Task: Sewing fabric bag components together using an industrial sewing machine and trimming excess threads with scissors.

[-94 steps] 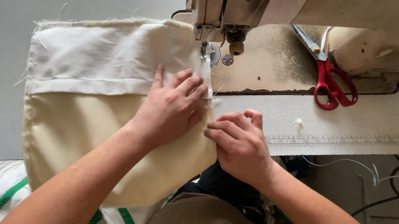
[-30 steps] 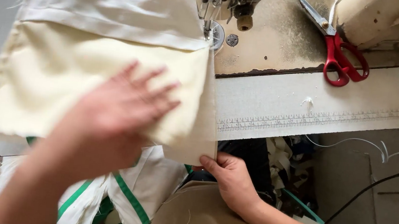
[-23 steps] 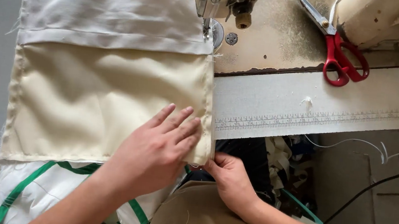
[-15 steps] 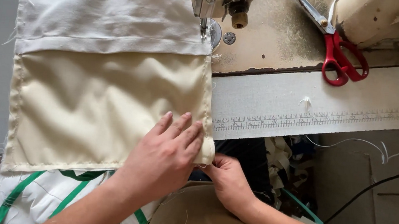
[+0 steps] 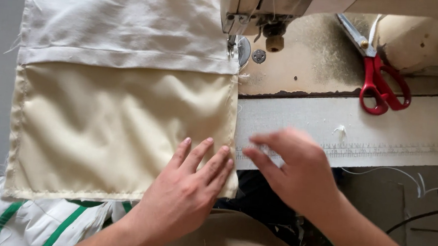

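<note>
The right hand [image 5: 292, 167] was blurred, so its fingertips were not clear. The left hand [image 5: 186, 189] hid the near right corner of the cream fabric panel [image 5: 116, 129]. The sewing machine [image 5: 295, 2] was cut off by the top edge.

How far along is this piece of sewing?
Done, it seems: the cream fabric panel lies flat, with a white band across its top and rough stitched edges at left and bottom. In hand: the left hand presses its lower right corner, the right hand hovers beside the right edge, blurred. Probably left: that edge runs up to the sewing machine's needle. The red scissors lie unused.
</note>
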